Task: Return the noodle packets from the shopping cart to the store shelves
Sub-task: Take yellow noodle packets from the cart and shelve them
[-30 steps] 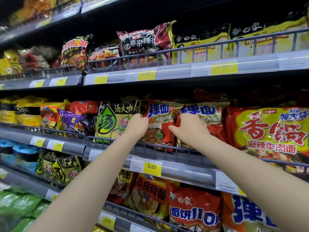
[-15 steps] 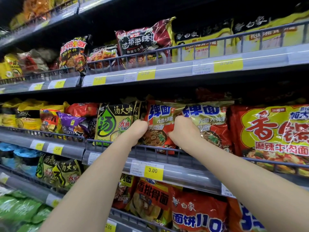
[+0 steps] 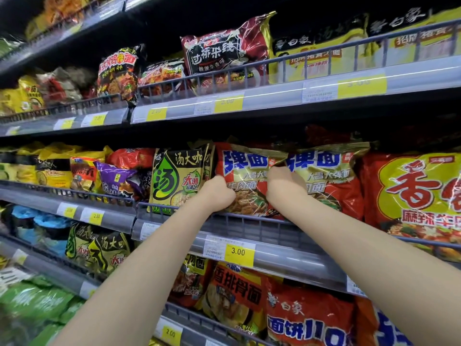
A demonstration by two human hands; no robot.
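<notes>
A red and gold noodle packet (image 3: 247,171) with blue characters stands upright on the middle shelf behind the wire rail (image 3: 252,221). My left hand (image 3: 218,193) grips its lower left edge with curled fingers. My right hand (image 3: 284,186) grips its right edge, fingers tucked between it and a matching packet (image 3: 329,181) beside it. Both arms reach up from below. The shopping cart is out of view.
A green and black packet (image 3: 178,181) stands just left of my left hand. A large red and yellow packet (image 3: 411,193) fills the right. Shelves above and below are packed with more noodle packets. Yellow price tags (image 3: 238,252) line the shelf edges.
Both hands have closed in on the red and gold packet and slid slightly lower along its sides. The view has tilted a little upward.
</notes>
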